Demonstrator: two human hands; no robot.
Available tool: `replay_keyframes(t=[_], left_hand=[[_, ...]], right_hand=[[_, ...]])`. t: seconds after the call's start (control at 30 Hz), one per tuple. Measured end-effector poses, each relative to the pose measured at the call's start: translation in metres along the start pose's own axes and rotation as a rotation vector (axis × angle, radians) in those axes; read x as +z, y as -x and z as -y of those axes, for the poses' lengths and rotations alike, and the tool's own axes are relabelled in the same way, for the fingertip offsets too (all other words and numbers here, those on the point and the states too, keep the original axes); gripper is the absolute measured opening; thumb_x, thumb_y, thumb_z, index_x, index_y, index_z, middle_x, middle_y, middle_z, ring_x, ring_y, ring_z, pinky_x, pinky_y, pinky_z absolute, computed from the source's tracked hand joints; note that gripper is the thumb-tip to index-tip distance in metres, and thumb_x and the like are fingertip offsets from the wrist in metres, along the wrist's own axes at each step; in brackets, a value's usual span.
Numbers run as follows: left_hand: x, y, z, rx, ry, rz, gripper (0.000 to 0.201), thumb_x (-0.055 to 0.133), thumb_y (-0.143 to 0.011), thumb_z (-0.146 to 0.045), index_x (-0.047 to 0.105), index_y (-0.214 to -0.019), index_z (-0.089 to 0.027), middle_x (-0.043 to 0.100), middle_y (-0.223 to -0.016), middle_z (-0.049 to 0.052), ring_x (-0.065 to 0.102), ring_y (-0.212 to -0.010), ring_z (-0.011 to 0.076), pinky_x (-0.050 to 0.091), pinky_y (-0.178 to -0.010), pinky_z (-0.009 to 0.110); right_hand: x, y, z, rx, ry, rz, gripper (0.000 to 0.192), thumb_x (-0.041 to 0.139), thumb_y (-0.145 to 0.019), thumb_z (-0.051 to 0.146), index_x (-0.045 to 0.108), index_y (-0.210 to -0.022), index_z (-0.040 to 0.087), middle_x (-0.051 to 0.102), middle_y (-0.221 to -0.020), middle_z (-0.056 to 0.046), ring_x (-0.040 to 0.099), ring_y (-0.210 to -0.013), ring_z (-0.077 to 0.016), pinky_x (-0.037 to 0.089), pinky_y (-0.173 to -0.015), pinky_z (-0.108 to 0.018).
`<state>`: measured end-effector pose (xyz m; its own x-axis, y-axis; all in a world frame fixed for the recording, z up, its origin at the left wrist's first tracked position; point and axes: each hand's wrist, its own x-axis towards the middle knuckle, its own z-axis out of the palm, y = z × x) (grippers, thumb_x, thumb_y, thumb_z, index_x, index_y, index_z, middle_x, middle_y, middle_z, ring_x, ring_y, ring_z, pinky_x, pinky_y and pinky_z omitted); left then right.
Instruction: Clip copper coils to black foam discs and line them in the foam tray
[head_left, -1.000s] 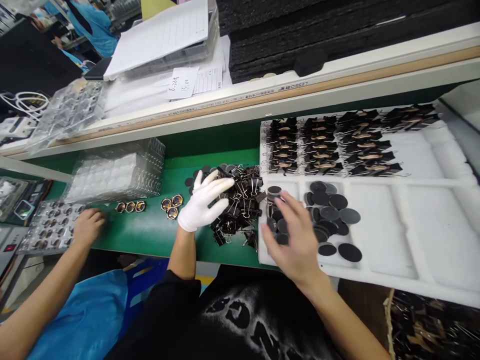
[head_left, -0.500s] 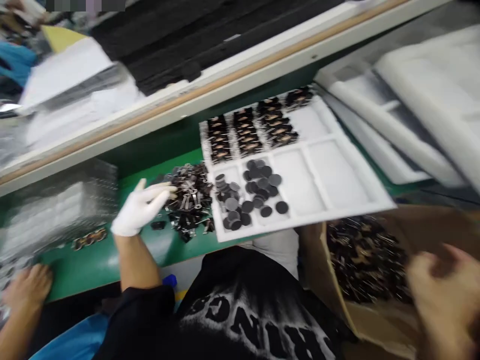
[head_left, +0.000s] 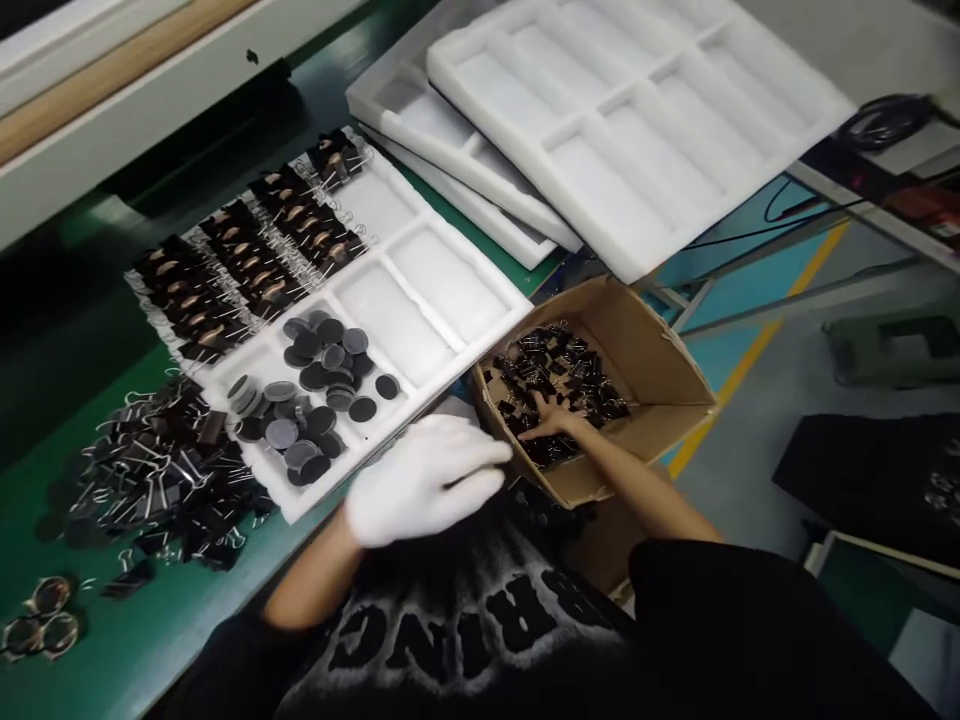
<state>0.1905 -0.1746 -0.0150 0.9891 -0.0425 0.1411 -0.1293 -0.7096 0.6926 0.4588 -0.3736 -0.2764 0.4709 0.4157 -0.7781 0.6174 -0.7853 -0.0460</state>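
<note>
The bare right hand digs, fingers spread, into glossy black metal binder clips in a cardboard box beside the bench, while the white-gloved left hand hovers loosely open, empty, above its edge.

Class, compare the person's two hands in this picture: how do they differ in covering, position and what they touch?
The left hand wears a white glove; the right hand is bare. The left hand hovers by the near edge of the white foam tray, touching nothing clearly; the right hand reaches down into the cardboard box, its fingers among the black binder clips. Both come from black sleeves.
</note>
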Motion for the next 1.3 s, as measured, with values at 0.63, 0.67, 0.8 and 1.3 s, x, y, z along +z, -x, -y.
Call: replay_keyframes(t=[0.63,0.67,0.8,1.3], left_hand=[[0.158,-0.05,0.086,-0.076,-0.255,0.15,0.032,0.046,-0.105,-0.042,0.07,-0.114,-0.022,0.073,-0.121,0.008,0.052,-0.139,0.0282,0.029,-0.123,0.055],[0.158,-0.05,0.087,-0.074,-0.253,0.148,0.032,0.047,-0.105,-0.042,0.07,-0.114,-0.023,0.073,-0.122,0.008,0.053,-0.139,0.0276,0.029,-0.123,0.055],[0.158,-0.05,0.091,-0.074,-0.247,0.131,0.032,0.047,-0.105,-0.042,0.07,-0.114,-0.023,0.074,-0.121,0.007,0.054,-0.139,0.0274,0.03,-0.122,0.055],[0.155,-0.128,0.088,-0.43,-0.15,0.138,0.036,0.042,-0.106,-0.03,0.063,-0.135,-0.025,0.065,-0.14,0.01,0.058,-0.132,0.0255,0.038,-0.119,0.049]], right_hand=[[0.028,-0.012,0.009,0.035,0.147,-0.033,0.046,0.072,-0.099,0.042,0.06,-0.137,0.019,0.06,-0.141,-0.012,0.065,-0.119,-0.0286,0.058,-0.099,-0.051],[0.028,-0.012,0.01,0.044,0.144,-0.031,0.046,0.072,-0.099,0.042,0.06,-0.137,0.019,0.06,-0.14,-0.012,0.065,-0.118,-0.0285,0.058,-0.099,-0.051],[0.026,-0.007,0.013,0.039,0.129,-0.05,0.045,0.071,-0.1,0.041,0.06,-0.137,0.019,0.06,-0.14,-0.012,0.065,-0.118,-0.0283,0.058,-0.098,-0.051],[-0.035,0.004,-0.057,-0.258,-0.235,-0.192,0.038,0.068,-0.101,0.038,0.063,-0.132,0.017,0.065,-0.132,-0.01,0.068,-0.112,-0.0262,0.06,-0.094,-0.047]])
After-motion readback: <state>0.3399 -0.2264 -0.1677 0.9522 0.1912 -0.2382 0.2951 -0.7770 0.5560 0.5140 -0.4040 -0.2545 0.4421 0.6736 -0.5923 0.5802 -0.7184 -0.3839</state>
